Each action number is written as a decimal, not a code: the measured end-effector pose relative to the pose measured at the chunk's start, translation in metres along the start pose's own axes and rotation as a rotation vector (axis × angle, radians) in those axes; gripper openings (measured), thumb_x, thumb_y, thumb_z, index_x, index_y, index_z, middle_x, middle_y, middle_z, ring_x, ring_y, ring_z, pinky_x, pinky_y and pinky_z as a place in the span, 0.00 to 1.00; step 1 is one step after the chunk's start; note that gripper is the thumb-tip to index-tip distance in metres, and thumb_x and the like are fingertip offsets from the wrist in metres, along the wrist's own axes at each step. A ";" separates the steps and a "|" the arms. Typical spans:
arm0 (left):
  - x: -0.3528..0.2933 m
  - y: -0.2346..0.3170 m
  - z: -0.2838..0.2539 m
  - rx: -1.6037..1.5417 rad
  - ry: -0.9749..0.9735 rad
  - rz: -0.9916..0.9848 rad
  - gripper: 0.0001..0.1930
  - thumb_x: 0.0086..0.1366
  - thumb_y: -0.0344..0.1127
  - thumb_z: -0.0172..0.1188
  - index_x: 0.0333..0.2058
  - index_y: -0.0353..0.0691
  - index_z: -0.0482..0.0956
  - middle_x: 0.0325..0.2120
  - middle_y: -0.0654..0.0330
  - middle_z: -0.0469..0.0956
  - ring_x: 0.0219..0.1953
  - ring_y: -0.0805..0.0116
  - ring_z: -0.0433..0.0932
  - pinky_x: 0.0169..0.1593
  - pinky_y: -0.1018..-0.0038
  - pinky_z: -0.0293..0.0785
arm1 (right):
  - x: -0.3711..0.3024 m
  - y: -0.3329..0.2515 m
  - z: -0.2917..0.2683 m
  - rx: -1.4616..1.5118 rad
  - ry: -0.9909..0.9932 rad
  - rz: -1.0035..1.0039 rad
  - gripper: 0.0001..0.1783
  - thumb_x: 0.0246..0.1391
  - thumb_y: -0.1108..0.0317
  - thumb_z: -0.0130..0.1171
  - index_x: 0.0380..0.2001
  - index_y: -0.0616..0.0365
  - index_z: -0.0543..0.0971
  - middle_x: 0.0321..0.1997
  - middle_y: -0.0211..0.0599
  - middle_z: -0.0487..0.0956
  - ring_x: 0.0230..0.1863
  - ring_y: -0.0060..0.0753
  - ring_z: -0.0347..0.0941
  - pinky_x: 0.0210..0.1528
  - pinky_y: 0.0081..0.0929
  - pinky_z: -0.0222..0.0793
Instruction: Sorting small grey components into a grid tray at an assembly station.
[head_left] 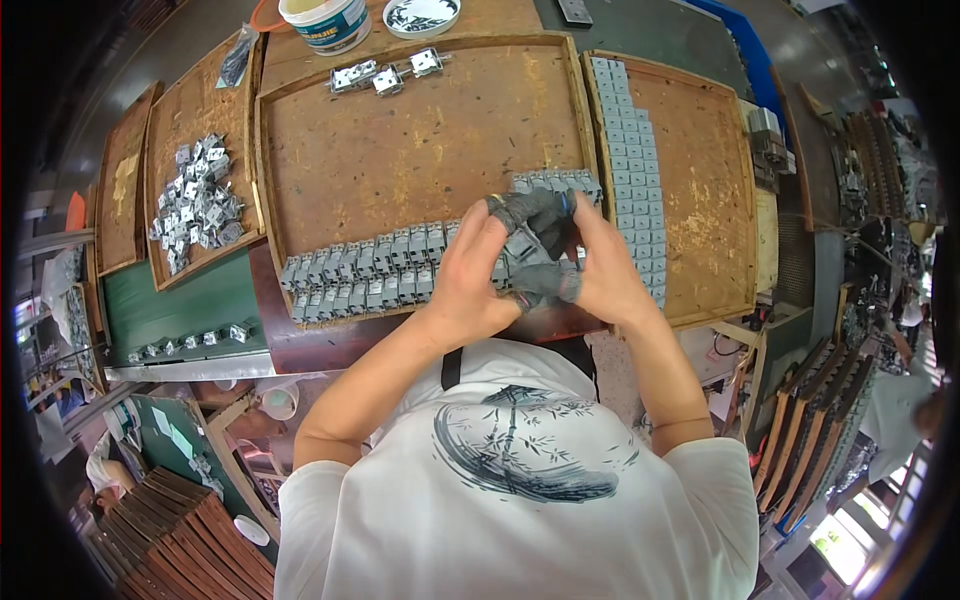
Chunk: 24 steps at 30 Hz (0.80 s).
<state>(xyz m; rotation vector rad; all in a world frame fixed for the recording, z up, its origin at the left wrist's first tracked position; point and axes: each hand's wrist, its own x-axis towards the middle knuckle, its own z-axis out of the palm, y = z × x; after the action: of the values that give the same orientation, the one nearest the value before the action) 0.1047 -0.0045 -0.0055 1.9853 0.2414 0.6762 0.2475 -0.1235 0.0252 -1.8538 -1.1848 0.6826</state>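
Note:
My left hand (468, 275) and my right hand (608, 272) meet over the front right of a shallow wooden tray (420, 150). Dark grey covers wrap the fingers and thumbs of both. Between the fingertips they grip a small grey block-shaped part (519, 243), largely hidden by the fingers. Two tight rows of similar grey blocks (365, 272) line the tray's near edge, running up to my left hand. Another short row of blocks (553, 182) lies just beyond my fingers. Three silvery metal pieces (388, 80) sit at the tray's far side.
To the right, a second wooden tray (700, 200) holds columns of grey blocks (630, 150). A left tray carries a heap of metal pieces (200, 200). A white tub (325, 25) and a round dish (421, 16) stand behind. Several small parts (190, 342) lie on the green surface.

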 end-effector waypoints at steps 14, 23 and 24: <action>0.014 -0.008 0.002 -0.065 -0.106 0.217 0.31 0.48 0.36 0.73 0.52 0.34 0.74 0.48 0.47 0.76 0.49 0.48 0.75 0.52 0.61 0.72 | -0.001 0.013 0.003 0.099 -0.055 -0.179 0.22 0.36 0.53 0.70 0.25 0.63 0.80 0.23 0.51 0.78 0.25 0.56 0.76 0.28 0.35 0.71; 0.010 -0.011 0.015 -0.344 -0.183 0.024 0.32 0.45 0.40 0.76 0.46 0.35 0.72 0.42 0.54 0.70 0.44 0.58 0.69 0.49 0.69 0.67 | -0.008 0.024 0.001 0.060 -0.168 -0.113 0.21 0.35 0.55 0.70 0.17 0.64 0.76 0.17 0.52 0.73 0.21 0.57 0.73 0.24 0.40 0.68; 0.009 -0.006 0.018 -0.458 -0.145 -0.095 0.31 0.45 0.40 0.76 0.45 0.35 0.72 0.41 0.54 0.70 0.42 0.58 0.68 0.48 0.68 0.67 | -0.008 0.023 0.001 0.063 -0.165 -0.112 0.21 0.35 0.55 0.70 0.17 0.64 0.76 0.17 0.52 0.73 0.21 0.57 0.73 0.24 0.40 0.68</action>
<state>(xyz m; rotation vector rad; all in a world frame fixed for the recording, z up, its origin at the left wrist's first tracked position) 0.1227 -0.0113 -0.0136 1.5637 0.0820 0.4733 0.2544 -0.1360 0.0053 -1.6905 -1.3464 0.8123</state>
